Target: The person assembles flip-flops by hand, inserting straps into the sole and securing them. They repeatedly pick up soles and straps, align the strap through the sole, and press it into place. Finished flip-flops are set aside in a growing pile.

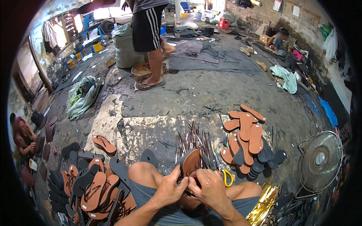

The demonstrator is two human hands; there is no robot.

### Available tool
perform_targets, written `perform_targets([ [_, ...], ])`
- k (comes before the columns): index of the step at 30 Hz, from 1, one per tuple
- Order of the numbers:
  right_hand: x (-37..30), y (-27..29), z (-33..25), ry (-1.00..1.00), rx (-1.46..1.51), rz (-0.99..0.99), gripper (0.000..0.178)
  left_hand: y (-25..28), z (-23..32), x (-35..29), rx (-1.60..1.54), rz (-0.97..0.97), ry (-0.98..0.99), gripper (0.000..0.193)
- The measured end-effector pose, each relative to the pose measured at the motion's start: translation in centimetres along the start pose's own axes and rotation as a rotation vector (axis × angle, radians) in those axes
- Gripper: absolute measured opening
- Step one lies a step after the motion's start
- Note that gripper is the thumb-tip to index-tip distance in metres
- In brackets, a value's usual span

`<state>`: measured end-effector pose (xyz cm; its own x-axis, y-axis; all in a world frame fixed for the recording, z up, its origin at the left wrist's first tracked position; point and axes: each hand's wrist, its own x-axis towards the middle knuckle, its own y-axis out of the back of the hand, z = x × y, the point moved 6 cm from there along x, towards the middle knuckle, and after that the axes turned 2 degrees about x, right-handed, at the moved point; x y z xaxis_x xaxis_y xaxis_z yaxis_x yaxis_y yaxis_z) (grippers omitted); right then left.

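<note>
Over my lap, a brown flip-flop sole [191,161] with a dark edge stands tilted upright. My left hand [172,188] is closed round its lower left side. My right hand [208,185] pinches at the sole's lower right, the fingers closed on a small dark piece that looks like a strap end; most of it is hidden. Dark, shiny straps [194,137] lie in a bundle just beyond the sole. Beside my right hand are scissors with yellow handles [227,177]. A finished brown flip-flop [104,144] lies on the floor to the left.
Brown soles [246,126] and black soles [267,155] are piled at right, near a standing fan [319,160]. Flip-flops [93,191] heap by my left knee. Gold strips [264,199] lie at my right. One person [148,34] stands ahead; others sit at far left and far right.
</note>
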<state>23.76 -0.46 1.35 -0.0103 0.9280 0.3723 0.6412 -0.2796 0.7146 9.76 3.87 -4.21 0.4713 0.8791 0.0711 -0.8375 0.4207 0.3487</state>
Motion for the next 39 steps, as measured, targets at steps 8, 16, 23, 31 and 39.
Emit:
perform_targets([
  [8, -0.5, -1.7, 1.4, 0.008, 0.018, -0.016, 0.016, -0.9, -1.2, -0.7, 0.094, -0.04, -0.011, 0.056],
  [16, -0.7, -2.6, 0.2, -0.191, 0.049, -0.205, 0.031, -2.4, -2.1, -1.8, 0.182, 0.044, -0.032, 0.065],
  [23, 2.9, -5.8, -6.7, 0.012, 0.195, -0.262, 0.021, 4.3, -1.8, -6.1, -0.036, 0.6, -0.105, 0.061],
  [31, 3.4, -3.2, 1.0, -0.253, 0.418, -0.141, 0.024, 23.8, -1.8, -16.1, 0.55, 0.609, 0.459, 0.057],
  [39, 1.2, -1.5, 6.2, -0.3, 0.023, -0.102, 0.026, 22.1, 5.6, 3.5, 0.619, 0.091, -0.163, 0.054],
])
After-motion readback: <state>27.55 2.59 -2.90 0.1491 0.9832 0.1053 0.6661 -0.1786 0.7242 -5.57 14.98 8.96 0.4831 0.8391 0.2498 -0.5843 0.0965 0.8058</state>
